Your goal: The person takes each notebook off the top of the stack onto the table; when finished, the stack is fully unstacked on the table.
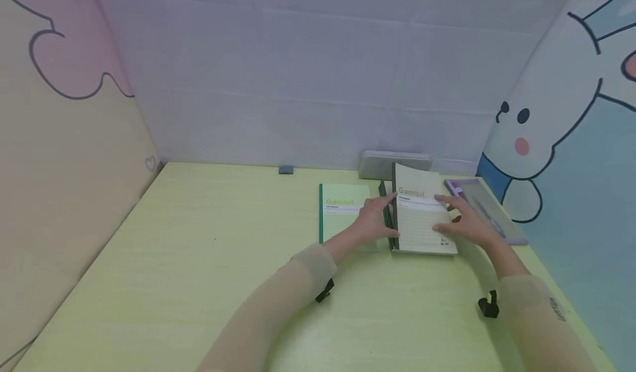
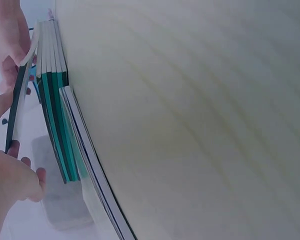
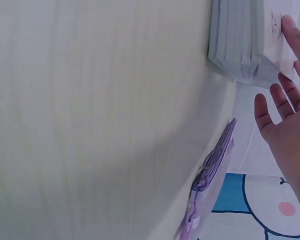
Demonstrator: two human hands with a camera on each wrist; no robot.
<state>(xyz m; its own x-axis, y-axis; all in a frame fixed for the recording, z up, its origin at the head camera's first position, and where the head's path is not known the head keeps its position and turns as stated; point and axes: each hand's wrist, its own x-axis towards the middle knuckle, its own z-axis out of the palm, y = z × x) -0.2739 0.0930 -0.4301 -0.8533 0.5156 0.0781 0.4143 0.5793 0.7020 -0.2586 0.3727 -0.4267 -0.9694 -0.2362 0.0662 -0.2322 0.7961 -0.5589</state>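
Observation:
Both hands hold a "Gambit" notebook (image 1: 422, 223) with a pale cover and dark spine, one hand at each long side. My left hand (image 1: 374, 218) pinches the spine side, thumb on the cover. At the opposite edge is my right hand (image 1: 467, 224), its thumb on the cover and fingers by the edge in the right wrist view. Below the held notebook lies a stack of notebooks (image 2: 52, 100) with green and dark spines; the left wrist view shows a gap between them at the spine side. Left of the stack, a green-spined notebook (image 1: 343, 198) is partly covered by my left hand.
A purple-edged pouch (image 1: 489, 209) with pens inside lies at the table's right edge. Behind the stack, a grey case (image 1: 375, 166) stands against the back wall. Further left at the back edge is a small dark blue block (image 1: 285, 170). Walls border the table (image 1: 199, 261).

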